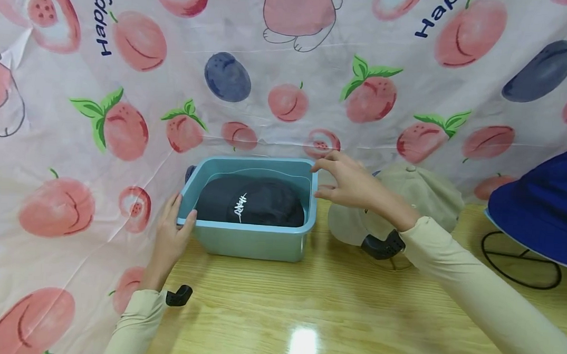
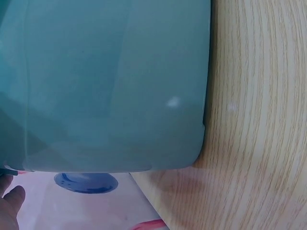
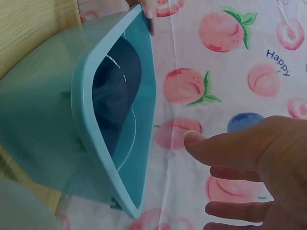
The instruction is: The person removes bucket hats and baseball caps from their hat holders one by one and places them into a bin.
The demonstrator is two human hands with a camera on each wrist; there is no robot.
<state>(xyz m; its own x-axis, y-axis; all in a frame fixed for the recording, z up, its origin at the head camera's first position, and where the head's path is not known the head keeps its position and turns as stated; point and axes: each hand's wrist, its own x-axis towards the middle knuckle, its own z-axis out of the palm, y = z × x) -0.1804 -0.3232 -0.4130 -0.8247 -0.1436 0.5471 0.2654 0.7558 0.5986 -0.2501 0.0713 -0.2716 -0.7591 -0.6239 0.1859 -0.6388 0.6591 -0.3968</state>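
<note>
Blue bin (image 1: 249, 243) on counter (image 1: 239, 312), black cap (image 1: 273, 200) inside. Left hand (image 1: 167, 243) pinches bin's near left corner, thumb and fingers on rim. Right hand (image 1: 347, 181) near bin's right side, thumb and fingers spread apart, holding nothing. Beige cap (image 1: 427, 191) just right of bin, partly behind right arm. Blue hat (image 1: 546, 204) on wire stand (image 1: 521, 285), farther right.

In the head view, the right forearm (image 1: 397, 209) hides part of the beige cap (image 1: 430, 191), the bin's (image 1: 254, 242) front wall conceals the black cap's (image 1: 273, 200) lower part, and the right edge cuts off the blue hat (image 1: 544, 199). The left wrist view crops away most of the left hand (image 2: 8, 208); the right wrist view's lower left corner cuts off an unidentifiable pale shape (image 3: 21, 208).
</note>
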